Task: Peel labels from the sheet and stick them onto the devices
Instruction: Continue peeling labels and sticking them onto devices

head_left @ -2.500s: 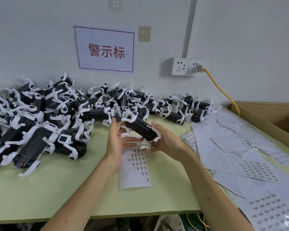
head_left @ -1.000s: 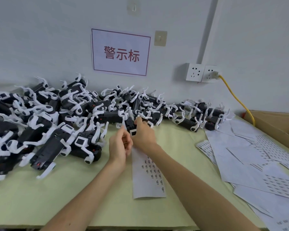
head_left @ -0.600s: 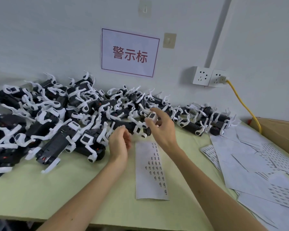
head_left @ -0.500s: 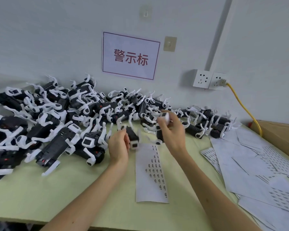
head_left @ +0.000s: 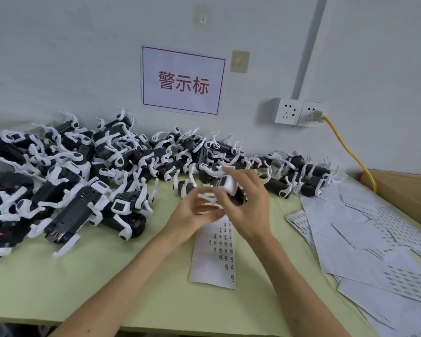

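Device (head_left: 230,188), black with white limbs, hangs just above the far end of the label sheet (head_left: 216,259). The right hand (head_left: 248,210) curls its fingers round the body, probably to turn one face up for a label. The left hand (head_left: 192,215) meets it from the left, but blur hides whether its fingers pinch a limb or a label. The sheet lies flat on the table (head_left: 107,276), directly beneath and within reach. A pile of devices (head_left: 83,178) waits behind and to the left, and loose sheets (head_left: 362,239) spread to the right.
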